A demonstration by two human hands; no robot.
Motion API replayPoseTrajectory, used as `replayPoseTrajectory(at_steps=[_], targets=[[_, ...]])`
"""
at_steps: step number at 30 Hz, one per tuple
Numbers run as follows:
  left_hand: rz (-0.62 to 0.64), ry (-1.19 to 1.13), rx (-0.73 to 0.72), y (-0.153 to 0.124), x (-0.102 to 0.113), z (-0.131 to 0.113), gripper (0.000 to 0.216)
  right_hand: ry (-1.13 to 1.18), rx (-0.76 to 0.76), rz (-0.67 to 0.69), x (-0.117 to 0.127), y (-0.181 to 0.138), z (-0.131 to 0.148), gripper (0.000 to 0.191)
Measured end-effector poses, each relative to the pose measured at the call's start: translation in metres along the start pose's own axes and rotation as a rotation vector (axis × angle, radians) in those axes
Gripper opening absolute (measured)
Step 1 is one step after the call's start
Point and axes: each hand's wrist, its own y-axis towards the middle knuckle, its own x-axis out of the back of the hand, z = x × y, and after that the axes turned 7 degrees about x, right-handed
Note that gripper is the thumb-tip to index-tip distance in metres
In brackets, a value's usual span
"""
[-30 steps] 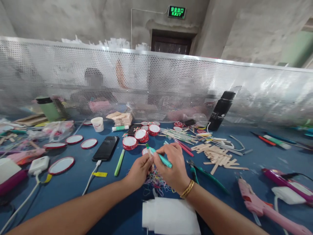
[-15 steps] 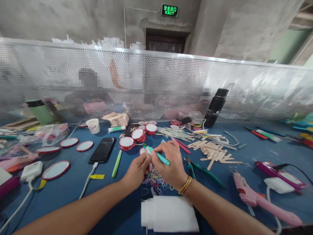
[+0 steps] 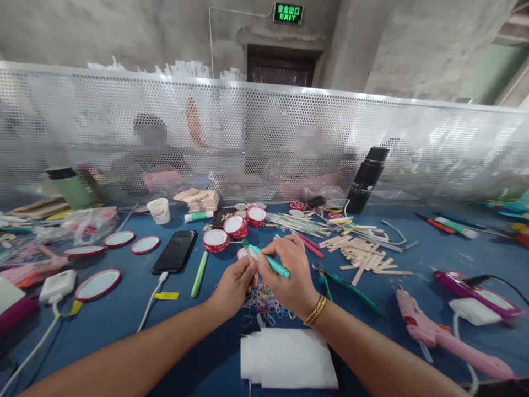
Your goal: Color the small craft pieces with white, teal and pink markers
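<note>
My left hand (image 3: 236, 285) pinches a wooden craft stick (image 3: 249, 253) upright; its top end is coloured green. In my right hand (image 3: 287, 270) is a turquoise marker (image 3: 275, 264), held like a pen with its tip at or close to the stick. Whether the tip touches the wood I cannot tell. Beneath both hands lies a heap of colourful rubber bands (image 3: 266, 303). Behind the stick a round white disc with a red rim is partly hidden. A light green marker (image 3: 199, 274) rests left of my left hand.
Loose craft sticks (image 3: 363, 253) and green-handled pliers (image 3: 351, 290) lie to the right, with a pink glue gun (image 3: 446, 336) nearer. Stacked red-rimmed discs (image 3: 216, 240), a black phone (image 3: 176, 252) and a paper cup (image 3: 158, 211) are left. White cloth (image 3: 289, 358) lies in front; a perforated screen (image 3: 231, 138) stands behind.
The whole view has shifted slightly. Both hands keep their grips on the craft stick and the turquoise marker, with hardly any movement between them.
</note>
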Motion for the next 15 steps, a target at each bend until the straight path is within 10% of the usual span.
replayPoseTrajectory(at_steps=[15], targets=[[-0.005,-0.016,-0.030,0.0007,0.0001,0.0001,0.057,0.012,0.017,0.002,-0.0010,-0.0007,-0.0003,0.013]])
